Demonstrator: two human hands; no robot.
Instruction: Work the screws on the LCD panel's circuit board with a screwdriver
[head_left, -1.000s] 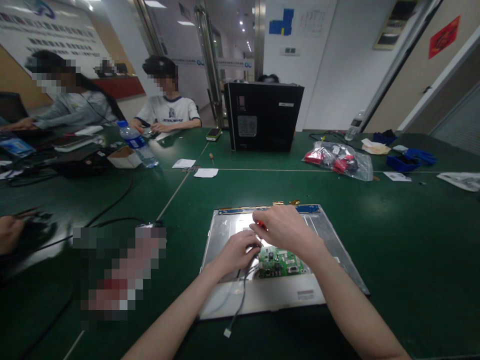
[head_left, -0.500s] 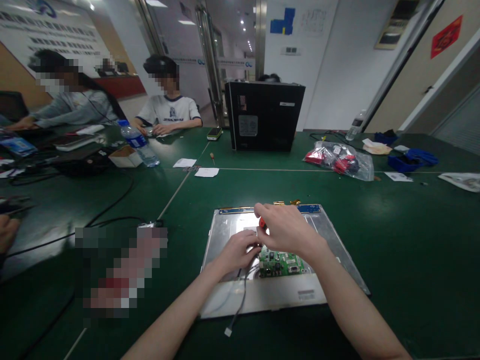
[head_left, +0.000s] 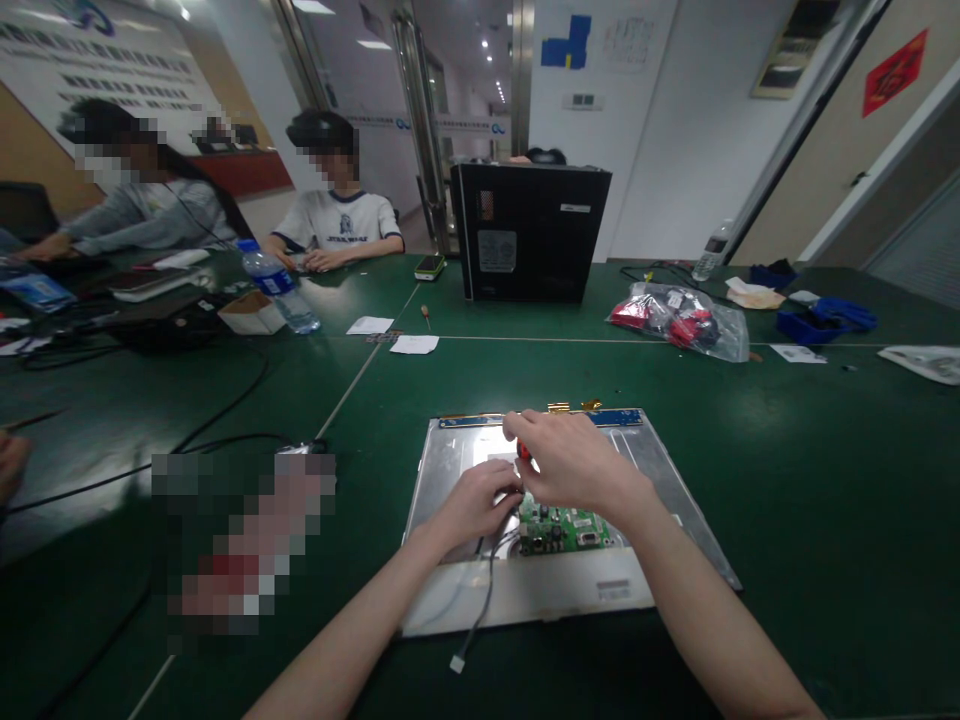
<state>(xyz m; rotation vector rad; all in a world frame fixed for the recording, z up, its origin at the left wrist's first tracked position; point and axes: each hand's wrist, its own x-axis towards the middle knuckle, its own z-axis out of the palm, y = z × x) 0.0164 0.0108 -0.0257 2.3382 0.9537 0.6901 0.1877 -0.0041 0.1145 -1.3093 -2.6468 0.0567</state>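
Note:
A silver metal display panel (head_left: 675,500) lies flat on the green table (head_left: 810,460), with a small green circuit board (head_left: 562,528) on its near half. My right hand (head_left: 574,460) is closed on a red-handled screwdriver (head_left: 523,452), held just above the board's far left corner. My left hand (head_left: 476,500) rests on the panel beside the board with its fingers curled at the screwdriver's lower end; what they pinch is hidden. A grey cable with a white plug (head_left: 457,663) trails from the board over the panel's near edge.
A black computer case (head_left: 529,232) stands at the back. A plastic bag of red parts (head_left: 679,320) and blue items (head_left: 821,320) lie at the right. A water bottle (head_left: 277,286), papers and black cables sit at the left. Two people sit at the far left; another person's hand (head_left: 11,462) shows at the left edge.
My right hand has turned slightly on the screwdriver and barely shifted. The other person's hand at the left edge has drawn back out of view.

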